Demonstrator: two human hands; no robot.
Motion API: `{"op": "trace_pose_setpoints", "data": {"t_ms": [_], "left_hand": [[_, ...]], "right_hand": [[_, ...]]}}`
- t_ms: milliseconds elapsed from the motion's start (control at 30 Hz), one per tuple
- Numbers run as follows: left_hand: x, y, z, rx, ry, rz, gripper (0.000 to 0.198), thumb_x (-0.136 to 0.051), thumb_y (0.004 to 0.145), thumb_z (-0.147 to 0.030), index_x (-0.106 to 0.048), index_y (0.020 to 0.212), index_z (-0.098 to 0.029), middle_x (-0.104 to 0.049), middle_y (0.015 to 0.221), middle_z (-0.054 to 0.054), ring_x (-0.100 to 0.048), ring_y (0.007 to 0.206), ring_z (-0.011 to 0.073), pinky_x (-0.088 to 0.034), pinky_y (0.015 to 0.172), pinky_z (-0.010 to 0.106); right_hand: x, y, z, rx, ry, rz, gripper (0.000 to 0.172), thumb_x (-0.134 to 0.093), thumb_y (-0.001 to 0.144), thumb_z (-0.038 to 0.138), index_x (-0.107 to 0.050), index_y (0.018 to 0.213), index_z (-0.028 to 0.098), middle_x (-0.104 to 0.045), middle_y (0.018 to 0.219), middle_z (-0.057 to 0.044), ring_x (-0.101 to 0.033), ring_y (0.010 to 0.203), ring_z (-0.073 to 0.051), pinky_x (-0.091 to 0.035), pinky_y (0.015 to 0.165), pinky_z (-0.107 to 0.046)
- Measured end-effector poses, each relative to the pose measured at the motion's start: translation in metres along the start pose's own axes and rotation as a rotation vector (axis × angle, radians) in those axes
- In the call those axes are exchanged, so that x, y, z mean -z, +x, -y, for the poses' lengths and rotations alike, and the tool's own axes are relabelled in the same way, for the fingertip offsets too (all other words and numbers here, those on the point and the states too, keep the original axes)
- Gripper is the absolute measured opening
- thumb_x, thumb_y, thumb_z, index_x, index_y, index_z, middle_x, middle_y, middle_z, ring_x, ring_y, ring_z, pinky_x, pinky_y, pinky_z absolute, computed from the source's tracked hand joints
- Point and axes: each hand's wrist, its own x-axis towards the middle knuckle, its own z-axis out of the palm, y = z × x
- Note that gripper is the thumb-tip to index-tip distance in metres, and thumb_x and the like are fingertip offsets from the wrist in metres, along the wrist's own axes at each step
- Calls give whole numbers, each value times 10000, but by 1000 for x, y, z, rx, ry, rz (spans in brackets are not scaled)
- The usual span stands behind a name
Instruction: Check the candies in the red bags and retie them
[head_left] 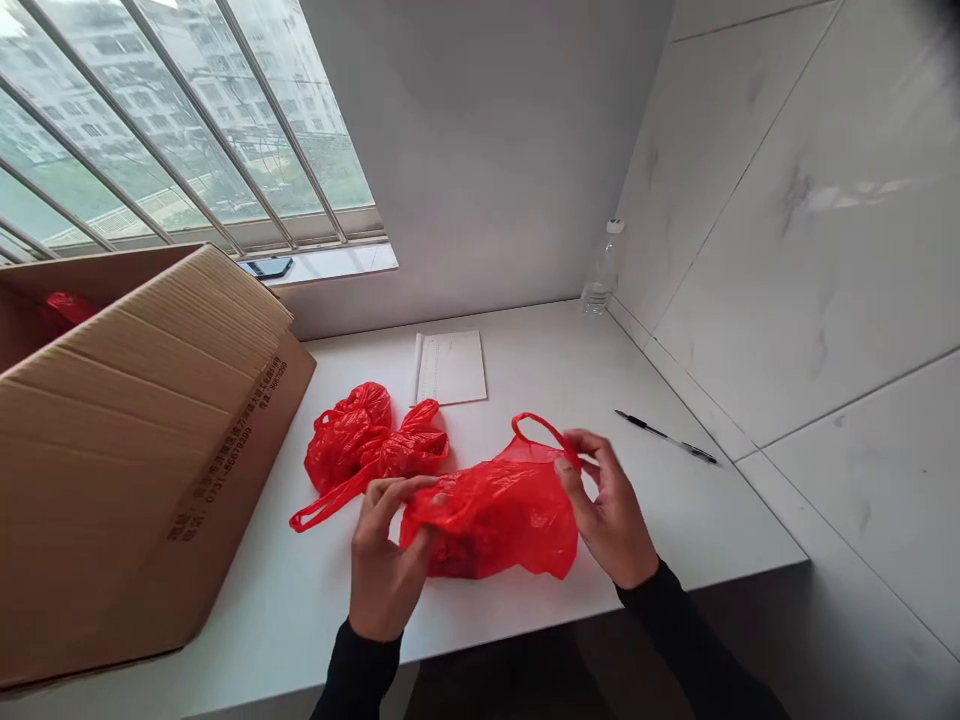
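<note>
A red plastic bag (pixel 510 505) lies near the front edge of the white table, stretched between my two hands. Something darker shows through its lower left part, but I cannot make out what. My left hand (pixel 390 560) pinches the bag's left side between thumb and fingers. At the upper right, my right hand (pixel 609 505) grips the bag beside a raised handle loop. Just behind my left hand sit two more red plastic bags, a bunched one (pixel 349 435) and a knotted one (pixel 415 442), touching each other. One handle loop trails toward the left.
On the left stands a large cardboard box (pixel 150 450) with red plastic inside. A notebook (pixel 451 367) lies at the back, a pen (pixel 666 436) at the right. The clear bottle (pixel 600 270) stands in the back corner. A phone (pixel 270 267) rests on the windowsill.
</note>
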Motion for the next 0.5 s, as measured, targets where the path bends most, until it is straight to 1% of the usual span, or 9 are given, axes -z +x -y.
{"op": "trace_pose_setpoints", "data": {"t_ms": [100,133,167,233,300,333,400,467,500], "left_hand": [[8,-8,-9,-181,18,-148,138,-711,797,-250,-730,933,-263,-565,974,31,-539,981,206,-461,880,331],[14,-12,-11,-200,-13,-194,148,-725,790,-238,-742,933,-275,-571,962,27,-531,954,197,-455,860,319],[20,-17,-12,-193,-43,-208,166,-734,788,-240,-752,946,-288,-592,944,23,-531,915,188,-452,837,310],[35,-28,-14,-96,-90,-187,134,-736,797,-291,-774,925,-300,-669,902,17,-560,847,180,-459,782,294],[47,-36,-14,76,-157,-153,145,-730,795,-396,-790,872,-289,-735,870,20,-616,815,189,-484,728,278],[51,-38,-14,171,-214,-150,192,-731,782,-448,-793,861,-284,-751,858,22,-641,813,195,-503,721,271],[57,-40,-12,330,-384,-170,277,-756,729,-516,-791,866,-278,-756,836,20,-667,785,194,-544,723,264],[59,-39,-14,441,-581,-188,341,-799,656,-542,-777,862,-271,-746,825,13,-667,743,179,-577,719,266],[60,-38,-17,496,-667,-185,364,-814,633,-538,-766,868,-265,-738,824,11,-663,738,171,-585,714,260]], "right_hand": [[0,-16,24,273,-29,-277,472,-621,892,286,-463,1336,286,-522,1312,-81,-539,1202,-250,-458,1037,-509],[-1,-20,32,391,-35,-316,517,-619,883,233,-434,1361,305,-522,1298,-71,-541,1198,-246,-455,1040,-512],[-3,-23,38,497,-60,-280,528,-598,886,188,-427,1367,320,-537,1269,-60,-550,1185,-239,-462,1034,-505],[-11,-25,47,626,-201,-56,496,-557,910,161,-443,1368,311,-570,1241,-59,-554,1175,-235,-473,1022,-484],[-22,-22,48,652,-438,209,452,-549,942,220,-460,1385,244,-593,1256,-92,-550,1181,-254,-437,1061,-504],[-28,-22,47,656,-540,301,427,-547,956,262,-483,1373,203,-617,1230,-106,-564,1154,-263,-411,1082,-523],[-35,-24,46,645,-639,414,377,-537,972,368,-565,1283,158,-680,1084,-97,-615,1024,-259,-438,1043,-520],[-37,-32,50,584,-599,507,367,-490,988,453,-624,1182,171,-708,971,-61,-645,908,-226,-521,907,-421],[-36,-37,53,528,-559,552,378,-444,1004,474,-633,1163,188,-715,973,-49,-654,886,-207,-538,827,-359]]}}
